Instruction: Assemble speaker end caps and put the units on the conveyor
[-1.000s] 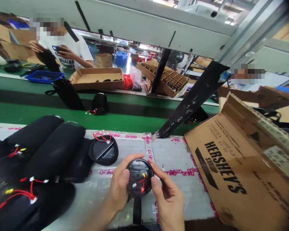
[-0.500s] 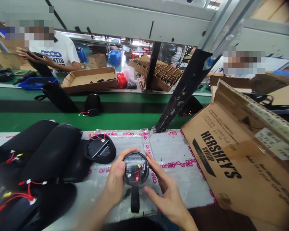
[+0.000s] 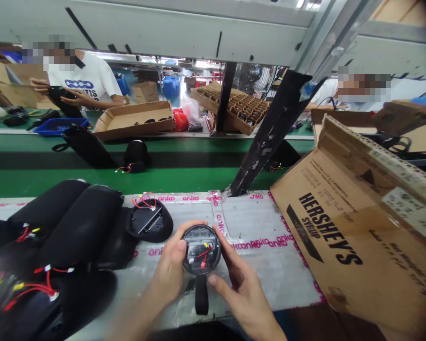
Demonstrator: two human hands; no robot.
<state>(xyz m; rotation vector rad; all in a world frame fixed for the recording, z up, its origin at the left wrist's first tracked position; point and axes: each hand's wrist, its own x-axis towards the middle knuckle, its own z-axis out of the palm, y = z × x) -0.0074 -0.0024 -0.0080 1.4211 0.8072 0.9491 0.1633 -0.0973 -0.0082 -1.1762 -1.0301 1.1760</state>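
Note:
Between my two hands is a round black speaker housing point(image 3: 195, 239), its open end facing me. Inside the rim show a red wire with a red plug point(image 3: 203, 264) and a small yellow tag. A black strap loop point(image 3: 201, 296) hangs from its lower edge. My left hand point(image 3: 173, 260) grips the left side, thumb on the rim and fingers wrapped behind. On the right side, my right hand point(image 3: 239, 279) has its fingers along the rim and its thumb at the lower right edge. The far end of the housing is hidden.
Several black speaker bodies point(image 3: 81, 222) with red wires lie at left. A Hershey's carton point(image 3: 326, 237) leans at right beside a dark slanted post point(image 3: 270, 137). Beyond the green belt point(image 3: 184, 175), a co-worker point(image 3: 88, 80) holds a black piece; another person is at far right.
My right thumb has moved left and in against the housing's lower rim. The left hand keeps its grip. The camera view has shifted slightly.

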